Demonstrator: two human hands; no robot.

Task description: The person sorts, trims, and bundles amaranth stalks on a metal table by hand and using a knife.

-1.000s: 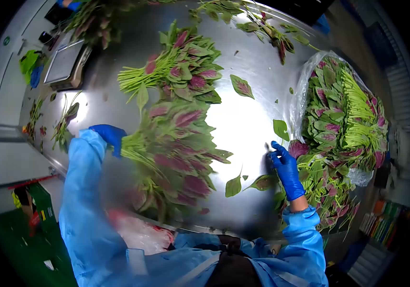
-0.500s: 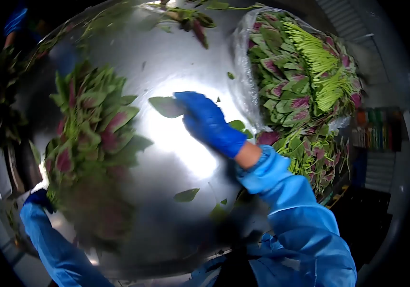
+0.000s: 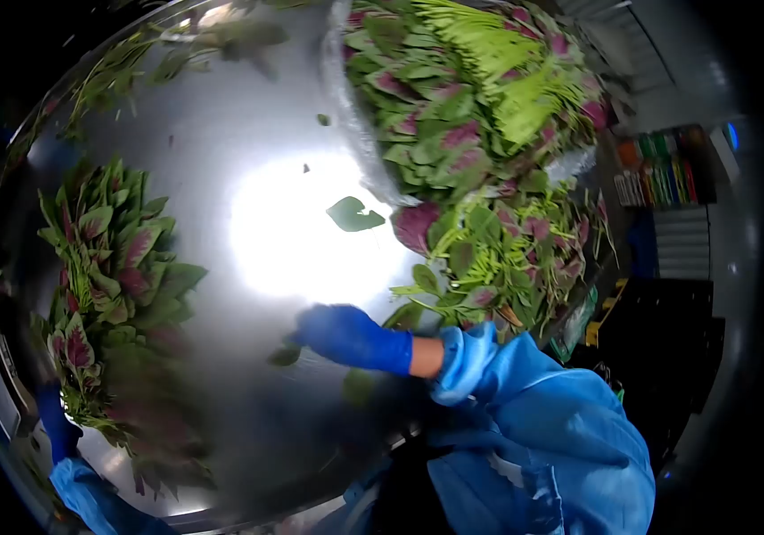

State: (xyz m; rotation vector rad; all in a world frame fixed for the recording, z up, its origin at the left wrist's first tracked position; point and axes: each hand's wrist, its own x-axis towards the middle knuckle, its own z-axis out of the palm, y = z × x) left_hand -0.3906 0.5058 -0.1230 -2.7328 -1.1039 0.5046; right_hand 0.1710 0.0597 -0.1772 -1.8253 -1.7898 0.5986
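A steel worktable (image 3: 248, 116) shines under strong glare, the surroundings dim. Compared with half a second ago, your view has swung right and your right hand (image 3: 346, 337) has come back from the glare toward the near edge; the leaf then at its fingers no longer shows in that spot, so the work now seems to lie with the loose leaves nearer you. That hand is blurred, its fingers curled, a green leaf (image 3: 284, 355) at its tips; whether it grips the leaf, you cannot tell. At the table's left, your left hand (image 3: 59, 426) meets the stem ends of the bunched greens (image 3: 123, 259), its grip too dark to judge. At right, a clear plastic bag (image 3: 366, 160) holds stacked greens (image 3: 444, 116), pale stems together; a loose heap (image 3: 507, 259) lies just beside it, and a box beyond holds coloured items (image 3: 667, 183)
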